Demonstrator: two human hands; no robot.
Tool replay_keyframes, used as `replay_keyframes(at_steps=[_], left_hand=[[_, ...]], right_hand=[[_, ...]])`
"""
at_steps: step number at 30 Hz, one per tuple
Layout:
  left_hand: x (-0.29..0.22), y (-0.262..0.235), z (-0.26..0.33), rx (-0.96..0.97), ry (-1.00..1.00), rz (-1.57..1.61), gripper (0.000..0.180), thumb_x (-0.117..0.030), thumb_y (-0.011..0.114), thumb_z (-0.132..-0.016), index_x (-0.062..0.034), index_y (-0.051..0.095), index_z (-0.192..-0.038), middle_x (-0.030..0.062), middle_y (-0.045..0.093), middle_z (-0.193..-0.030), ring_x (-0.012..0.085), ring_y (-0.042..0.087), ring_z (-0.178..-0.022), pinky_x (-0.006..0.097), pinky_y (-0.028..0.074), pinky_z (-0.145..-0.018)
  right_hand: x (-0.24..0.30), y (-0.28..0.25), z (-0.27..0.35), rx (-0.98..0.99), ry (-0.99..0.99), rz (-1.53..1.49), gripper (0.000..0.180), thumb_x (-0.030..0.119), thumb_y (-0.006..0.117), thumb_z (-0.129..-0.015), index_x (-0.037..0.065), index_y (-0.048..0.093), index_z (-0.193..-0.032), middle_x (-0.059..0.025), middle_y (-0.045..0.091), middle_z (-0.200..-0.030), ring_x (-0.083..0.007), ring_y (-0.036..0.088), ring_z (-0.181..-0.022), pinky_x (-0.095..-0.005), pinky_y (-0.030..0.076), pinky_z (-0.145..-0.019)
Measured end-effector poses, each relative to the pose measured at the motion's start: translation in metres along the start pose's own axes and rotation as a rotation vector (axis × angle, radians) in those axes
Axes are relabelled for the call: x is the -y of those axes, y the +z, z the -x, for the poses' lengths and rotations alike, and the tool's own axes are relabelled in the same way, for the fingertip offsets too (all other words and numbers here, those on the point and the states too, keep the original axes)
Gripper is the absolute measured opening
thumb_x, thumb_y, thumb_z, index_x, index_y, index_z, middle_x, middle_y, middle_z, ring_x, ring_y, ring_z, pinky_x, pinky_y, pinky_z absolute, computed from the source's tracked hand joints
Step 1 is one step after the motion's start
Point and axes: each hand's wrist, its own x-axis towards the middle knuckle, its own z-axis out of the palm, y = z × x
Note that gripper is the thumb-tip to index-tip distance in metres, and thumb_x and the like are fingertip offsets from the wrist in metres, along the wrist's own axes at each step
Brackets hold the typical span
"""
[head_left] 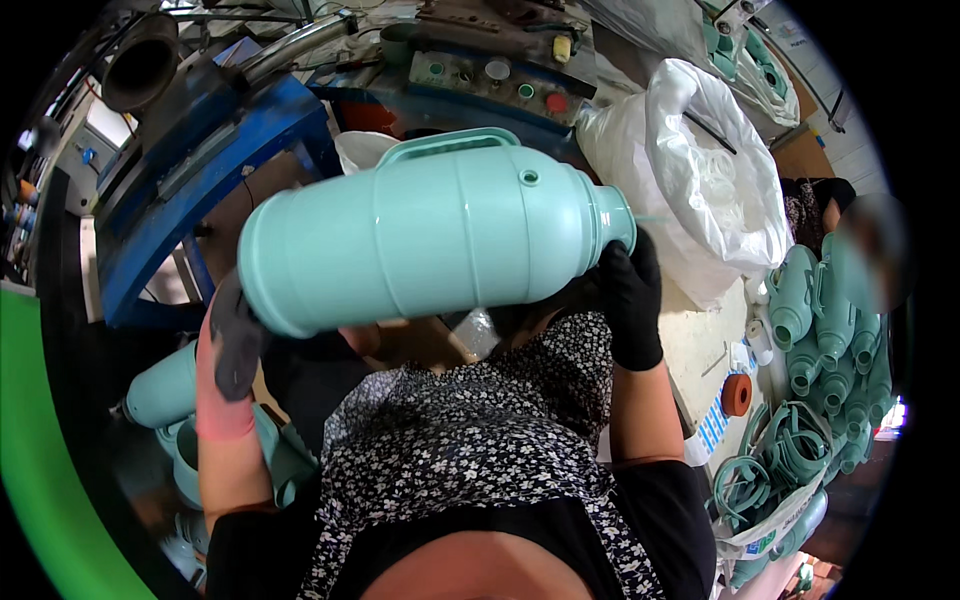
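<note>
A mint-green plastic thermos flask body [420, 240] lies sideways across the space in front of me, its base to the left and its narrower neck to the right. A loop handle [450, 142] runs along its upper side, and a small round hole shows near the shoulder. My left hand [240, 335], in a grey glove with a pink cuff, is closed on the base end; the flask hides some of its fingers. At the neck, my right hand [632, 300] in a black glove is closed around the rim.
Beyond the flask is a machine control panel [500, 85] with buttons. A blue metal frame [215, 170] stands left. Right are a white sack [690, 170], a brown-red ring [737, 395], a bag of green handles [795, 445], stacked flask bodies [835, 320] and another person [815, 205].
</note>
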Motion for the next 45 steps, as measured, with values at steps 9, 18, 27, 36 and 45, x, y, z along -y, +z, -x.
replay_keyframes(at_steps=[9,18,27,36,45], left_hand=[[0.062,0.059,-0.031,-0.092,0.747,-0.704,0.034,-0.001,0.044,-0.09,0.0042,0.049,-0.123,0.0249,0.056,-0.112,0.0379,0.056,-0.101,0.04,0.046,-0.088],[0.107,0.053,-0.113,0.05,0.176,0.272,0.035,-0.027,0.042,-0.101,-0.0001,0.052,-0.12,0.0114,0.058,-0.114,0.0178,0.055,-0.104,0.029,0.044,-0.09],[0.118,0.067,-0.138,-0.419,0.33,0.309,0.03,-0.028,0.052,-0.094,-0.0032,0.057,-0.109,0.009,0.062,-0.102,0.0192,0.06,-0.091,0.031,0.047,-0.082],[0.237,0.041,-0.203,-0.22,-0.14,0.442,0.05,-0.032,0.053,-0.093,-0.0077,0.043,-0.135,0.0125,0.055,-0.124,0.0255,0.053,-0.111,0.036,0.04,-0.097],[0.254,0.079,-0.215,0.063,-0.202,-1.086,0.067,-0.019,0.044,-0.083,-0.0095,0.026,-0.147,0.0208,0.05,-0.133,0.0335,0.048,-0.123,0.041,0.035,-0.105]], right_hand=[[-0.01,-0.008,0.037,-0.23,-0.064,0.395,0.034,0.022,0.047,-0.099,-0.003,0.053,-0.12,-0.0109,0.061,-0.107,-0.0195,0.058,-0.096,-0.0329,0.047,-0.084],[0.034,0.038,-0.008,0.079,-0.126,0.581,0.032,0.021,0.058,-0.093,-0.003,0.056,-0.114,-0.0087,0.064,-0.096,-0.015,0.059,-0.083,-0.03,0.048,-0.074],[0.008,0.057,-0.002,0.031,0.042,0.581,0.035,0.026,0.053,-0.096,-0.003,0.056,-0.115,-0.0113,0.065,-0.099,-0.0191,0.06,-0.09,-0.0328,0.046,-0.08],[0.018,0.073,-0.001,0.143,-0.049,0.792,0.023,0.017,0.059,-0.091,-0.004,0.059,-0.102,-0.0126,0.066,-0.079,-0.0201,0.061,-0.07,-0.0345,0.046,-0.064],[0.0,0.042,-0.054,0.458,-0.583,1.671,0.018,0.026,0.064,-0.081,0.009,0.059,-0.079,-0.0079,0.062,-0.068,-0.0275,0.063,-0.071,-0.0475,0.046,-0.082]])
